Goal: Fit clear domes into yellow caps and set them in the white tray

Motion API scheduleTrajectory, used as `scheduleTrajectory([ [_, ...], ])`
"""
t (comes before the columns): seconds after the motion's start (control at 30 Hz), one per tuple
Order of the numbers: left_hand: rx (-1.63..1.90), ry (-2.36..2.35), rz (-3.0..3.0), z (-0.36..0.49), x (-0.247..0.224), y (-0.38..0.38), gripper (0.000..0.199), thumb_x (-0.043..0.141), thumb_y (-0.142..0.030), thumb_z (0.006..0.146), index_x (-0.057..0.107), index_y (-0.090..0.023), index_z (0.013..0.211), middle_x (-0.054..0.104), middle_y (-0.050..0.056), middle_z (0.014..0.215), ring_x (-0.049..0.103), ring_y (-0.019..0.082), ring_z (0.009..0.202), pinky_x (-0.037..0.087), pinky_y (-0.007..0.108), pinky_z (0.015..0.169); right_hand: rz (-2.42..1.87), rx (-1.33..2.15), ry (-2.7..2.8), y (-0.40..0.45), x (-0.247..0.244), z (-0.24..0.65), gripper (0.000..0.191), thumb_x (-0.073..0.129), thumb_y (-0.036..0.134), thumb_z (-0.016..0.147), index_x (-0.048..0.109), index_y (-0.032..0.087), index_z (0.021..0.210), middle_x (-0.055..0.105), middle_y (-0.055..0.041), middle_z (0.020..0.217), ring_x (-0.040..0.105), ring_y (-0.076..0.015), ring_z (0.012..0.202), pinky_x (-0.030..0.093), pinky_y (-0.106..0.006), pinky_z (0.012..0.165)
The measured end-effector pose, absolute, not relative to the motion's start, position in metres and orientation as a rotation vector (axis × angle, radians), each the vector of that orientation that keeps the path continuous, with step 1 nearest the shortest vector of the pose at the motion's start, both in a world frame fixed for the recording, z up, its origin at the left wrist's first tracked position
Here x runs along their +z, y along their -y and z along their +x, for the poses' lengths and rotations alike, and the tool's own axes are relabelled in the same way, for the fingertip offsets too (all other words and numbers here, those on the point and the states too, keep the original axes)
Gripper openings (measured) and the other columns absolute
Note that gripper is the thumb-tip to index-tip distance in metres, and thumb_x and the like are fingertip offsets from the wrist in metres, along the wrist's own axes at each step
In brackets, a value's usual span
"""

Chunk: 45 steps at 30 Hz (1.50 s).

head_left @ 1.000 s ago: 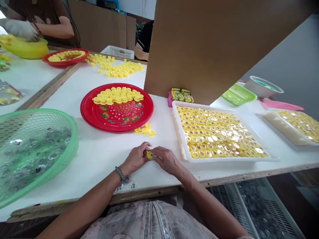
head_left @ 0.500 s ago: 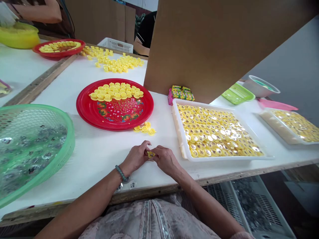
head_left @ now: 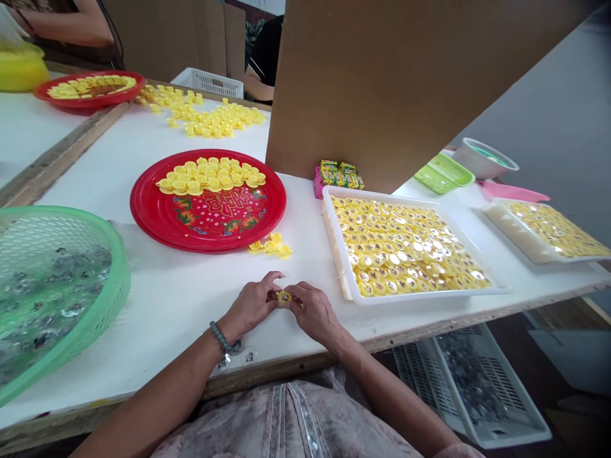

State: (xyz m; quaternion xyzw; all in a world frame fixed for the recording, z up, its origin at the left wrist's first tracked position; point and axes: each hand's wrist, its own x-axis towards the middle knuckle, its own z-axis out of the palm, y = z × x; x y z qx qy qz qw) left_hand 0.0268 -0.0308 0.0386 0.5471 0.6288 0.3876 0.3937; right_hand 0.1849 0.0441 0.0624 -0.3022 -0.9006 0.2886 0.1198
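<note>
Between my two hands, above the white table near its front edge, is a small round yellow plastic piece [head_left: 284, 297] with a dark printed picture on its face. My left hand [head_left: 251, 305] pinches it from the left, index finger raised. My right hand [head_left: 312, 312] grips its right side with thumb and fingers. Several loose yellow pieces [head_left: 271, 244] lie just beyond, beside a red tray [head_left: 210, 219] with cup-shaped yellow pieces [head_left: 212, 175] along its far part. Right of my hands stands a white tray [head_left: 351, 289] full of yellow pieces with printed faces. Small clear printed discs [head_left: 250, 356] lie by my left wrist.
A green mesh basket [head_left: 121, 273] of clear printed discs stands at left. Behind are scattered yellow pieces [head_left: 210, 121], another red tray [head_left: 102, 95] and a cardboard panel [head_left: 363, 89]. Small colourful boxes [head_left: 341, 175] sit at its foot. Two other people work across the table.
The view has shifted slightly. The yellow piece has turned so its printed face shows more plainly, and both hands keep hold of it.
</note>
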Motion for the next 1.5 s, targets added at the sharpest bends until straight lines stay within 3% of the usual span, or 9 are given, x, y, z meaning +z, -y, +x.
scheduleTrajectory([
  [0.3,1.035,-1.598,1.264,0.031,0.037,0.032,0.048,0.050,-0.016,0.074,0.044,-0.024,0.121,0.071,0.003,0.101,0.066,0.018,0.089,0.050,0.032,0.082,-0.953,0.725,2.606,-0.036,0.056,0.187,0.024,0.054,0.006,0.078,0.062,0.021,0.097,0.061,-0.0039,0.084,0.057,-0.0156,0.077,0.042,-0.024,0.068],
  [0.57,1.088,-1.503,0.881,0.032,0.042,0.025,0.038,0.064,-0.032,0.069,0.055,-0.016,0.102,0.073,0.008,0.092,0.068,0.020,0.080,0.053,0.032,0.074,-0.969,0.733,2.583,-0.038,0.054,0.186,0.014,0.058,0.013,0.080,0.065,0.021,0.088,0.062,-0.0020,0.077,0.058,-0.0141,0.070,0.042,-0.022,0.063],
  [0.73,1.048,-1.616,0.801,0.035,0.044,0.018,0.031,0.067,-0.030,0.063,0.059,-0.017,0.090,0.074,0.006,0.082,0.068,0.021,0.073,0.053,0.031,0.066,-1.000,0.752,2.574,-0.040,0.053,0.186,0.015,0.058,0.012,0.080,0.066,0.020,0.089,0.063,-0.0027,0.077,0.058,-0.0143,0.071,0.042,-0.022,0.064],
  [0.9,0.987,-1.683,0.900,0.034,0.048,0.019,0.030,0.064,-0.031,0.064,0.060,-0.018,0.090,0.074,0.006,0.081,0.068,0.023,0.079,0.054,0.032,0.070,-0.962,0.731,2.647,-0.040,0.059,0.187,0.012,0.057,0.012,0.080,0.063,0.019,0.088,0.062,-0.0032,0.081,0.058,-0.0149,0.077,0.042,-0.022,0.068],
  [1.1,1.084,-1.601,0.828,0.039,0.034,0.014,0.051,0.070,-0.040,0.058,0.053,-0.018,0.101,0.071,0.007,0.087,0.068,0.022,0.082,0.056,0.032,0.072,-0.867,0.577,2.744,-0.041,0.062,0.199,0.016,0.061,0.027,0.077,0.060,0.019,0.091,0.063,-0.0042,0.085,0.059,-0.0173,0.082,0.044,-0.025,0.074],
  [1.3,0.994,-1.641,0.749,0.029,0.019,0.016,0.057,0.072,-0.052,0.053,0.056,-0.019,0.098,0.071,0.006,0.089,0.068,0.025,0.084,0.058,0.032,0.073,-1.111,0.441,2.441,-0.077,0.103,0.260,0.024,0.060,0.031,0.079,0.060,0.020,0.100,0.063,-0.0035,0.090,0.059,-0.0144,0.079,0.045,-0.022,0.070],
  [1.43,0.873,-1.671,0.704,0.020,0.010,0.017,0.053,0.069,-0.056,0.053,0.059,-0.023,0.093,0.071,0.002,0.086,0.069,0.023,0.076,0.059,0.030,0.069,-1.717,0.069,2.218,-0.148,0.134,0.338,0.023,0.055,0.033,0.084,0.061,0.021,0.103,0.064,-0.0015,0.093,0.058,-0.0106,0.075,0.044,-0.021,0.070],
  [1.5,0.851,-1.679,0.710,0.020,0.006,0.015,0.050,0.068,-0.057,0.053,0.061,-0.024,0.090,0.072,0.001,0.082,0.069,0.023,0.073,0.059,0.030,0.064,-1.906,-0.011,2.134,-0.185,0.140,0.379,0.025,0.056,0.030,0.083,0.063,0.016,0.102,0.064,-0.0062,0.094,0.059,-0.0124,0.072,0.044,-0.023,0.067],
])
